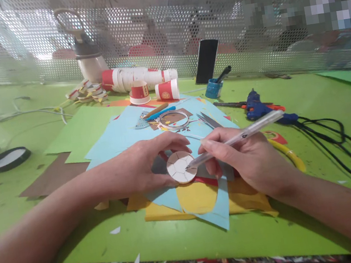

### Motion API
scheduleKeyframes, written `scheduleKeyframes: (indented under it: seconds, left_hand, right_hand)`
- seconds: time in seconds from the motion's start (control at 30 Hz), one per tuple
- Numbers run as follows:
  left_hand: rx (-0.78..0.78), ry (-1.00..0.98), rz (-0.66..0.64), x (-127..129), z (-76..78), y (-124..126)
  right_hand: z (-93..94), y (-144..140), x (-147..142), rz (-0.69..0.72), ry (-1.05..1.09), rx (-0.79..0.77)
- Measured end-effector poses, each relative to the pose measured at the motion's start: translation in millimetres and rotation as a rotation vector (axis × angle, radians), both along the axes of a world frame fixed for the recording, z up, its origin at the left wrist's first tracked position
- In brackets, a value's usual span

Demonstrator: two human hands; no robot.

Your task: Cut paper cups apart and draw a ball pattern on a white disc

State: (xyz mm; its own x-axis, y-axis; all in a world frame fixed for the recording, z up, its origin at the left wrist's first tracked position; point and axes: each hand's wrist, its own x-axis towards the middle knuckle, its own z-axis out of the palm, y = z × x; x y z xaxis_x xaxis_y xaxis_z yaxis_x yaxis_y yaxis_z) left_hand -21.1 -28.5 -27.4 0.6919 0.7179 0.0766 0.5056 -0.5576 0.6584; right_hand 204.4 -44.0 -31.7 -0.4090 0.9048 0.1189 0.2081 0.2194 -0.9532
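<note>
Near the table's [120, 245] front edge, at its middle, the left hand [141, 167] curls half-closed around a white paper disc [181, 167], thumb below and fingers [177, 140] above its left rim, pinning it on the blue paper sheets [120, 135]. Just right, the right hand [245, 156] pinches a clear pen [239, 138], tip touching the disc's right part. Farther right lie a yellow-handled tool [289, 156], blue glue gun [258, 108] and black cable [342, 141]; bare green table shows beyond, toward the right edge.

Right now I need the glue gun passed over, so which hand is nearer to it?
Right. The right hand, holding a pen, sits just left of the glue gun; the left hand is farther left.
</note>
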Motion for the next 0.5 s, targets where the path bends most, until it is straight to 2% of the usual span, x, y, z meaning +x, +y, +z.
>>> scheduleKeyframes:
  seconds: [0.5]
  left_hand:
    - [0.057, 0.041, -0.015, -1.3, 2.1, -0.7]
  right_hand:
    - [3.2, -4.1, -1.5, 0.004, -0.085, 0.031]
